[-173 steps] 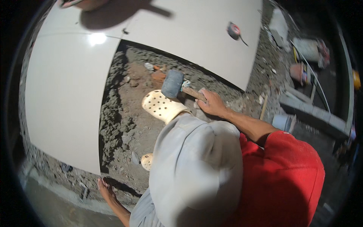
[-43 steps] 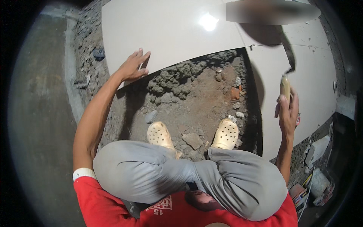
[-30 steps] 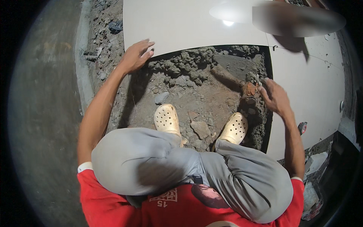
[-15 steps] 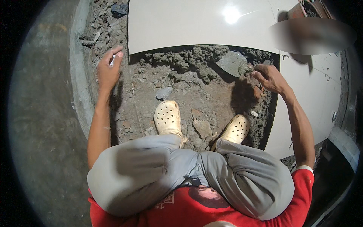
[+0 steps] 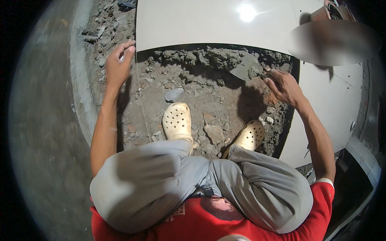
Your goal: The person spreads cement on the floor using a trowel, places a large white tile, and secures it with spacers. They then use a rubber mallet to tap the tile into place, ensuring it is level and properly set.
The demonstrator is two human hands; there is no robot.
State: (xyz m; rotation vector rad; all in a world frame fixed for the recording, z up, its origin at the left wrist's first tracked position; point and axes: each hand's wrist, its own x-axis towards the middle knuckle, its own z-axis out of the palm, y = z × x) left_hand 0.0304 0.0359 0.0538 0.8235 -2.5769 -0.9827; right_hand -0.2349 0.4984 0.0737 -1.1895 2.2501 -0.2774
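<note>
1. The right hand (image 5: 284,86) is closed around the handle end of a flat, mortar-smeared metal trowel (image 5: 246,68); the handle itself is mostly hidden by the fingers.
2. The trowel's blade points leftward over a lumpy ridge of wet grey mortar (image 5: 193,57); whether it touches cannot be told.
3. The left hand (image 5: 119,64) is beside the near left corner of a large, glossy off-white tile (image 5: 193,28), thumb and fingers curled near each other; I cannot tell whether they pinch anything.
4. A thin pale string (image 5: 140,94) runs from near that corner toward the knees.
5. Beyond the right hand, a pinkish-orange bucket (image 5: 319,15) holds dark, rough material, partly covered by a blurred oval.
6. A red cloth shirt (image 5: 257,219) bears pale and dark print, partly hidden and unreadable.
7. Cream perforated clogs (image 5: 177,120) stand on gritty soil with angular stones (image 5: 214,134), below smooth grey trousers (image 5: 140,180).
</note>
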